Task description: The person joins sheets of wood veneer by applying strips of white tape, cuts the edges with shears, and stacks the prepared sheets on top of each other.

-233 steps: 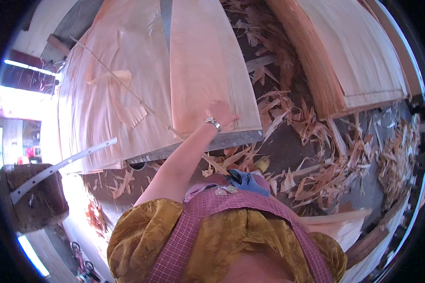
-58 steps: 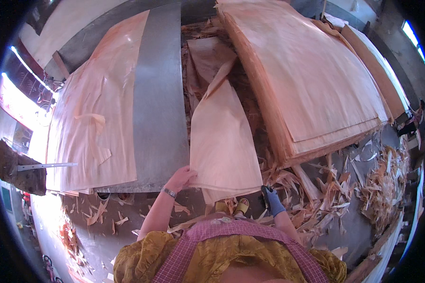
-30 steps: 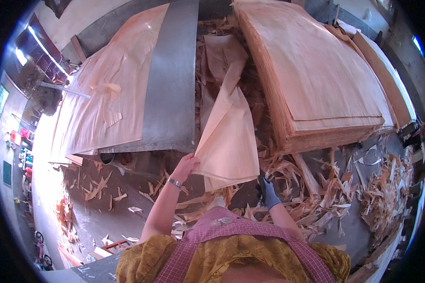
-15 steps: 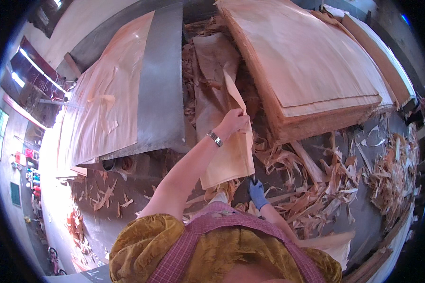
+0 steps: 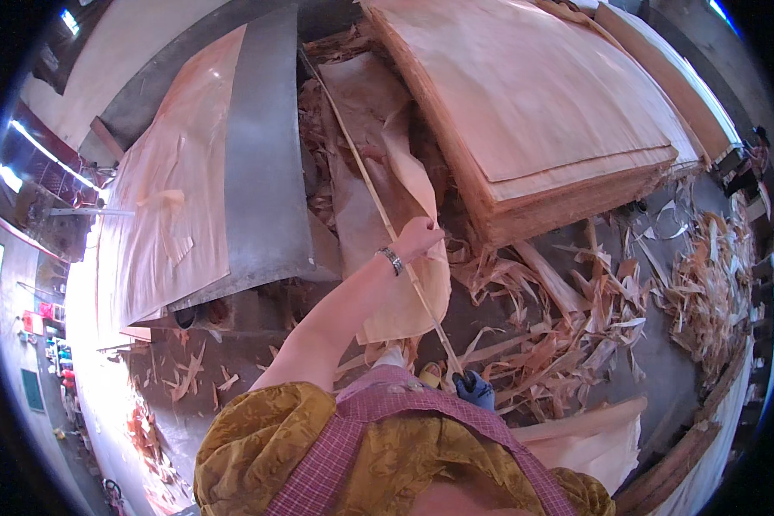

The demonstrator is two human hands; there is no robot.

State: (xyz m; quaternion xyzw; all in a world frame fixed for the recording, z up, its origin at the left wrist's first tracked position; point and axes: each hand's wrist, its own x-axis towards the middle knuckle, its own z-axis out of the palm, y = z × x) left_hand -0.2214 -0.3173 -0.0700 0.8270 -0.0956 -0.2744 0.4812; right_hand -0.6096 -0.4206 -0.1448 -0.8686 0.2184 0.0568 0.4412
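Note:
My left hand, bare with a metal watch at the wrist, pinches the right edge of a thin pale wood veneer sheet. The sheet hangs in front of me, its far part curling between two stacks. My right hand, in a blue-grey glove, is closed round the near end of a long thin stick. From there the stick slants forward and left across the sheet, passing by my left hand, to a dark far end beside the left stack. The right fingers are partly hidden.
A tall veneer stack stands ahead on the right. To the left, a grey panel lies beside more veneer sheets. Torn veneer scraps litter the floor on the right, and a pale sheet lies at the lower right.
The stick now shows in full across the veneer sheet. My right hand has drawn back nearer my body. My left hand still pinches the sheet, which hangs more curved.

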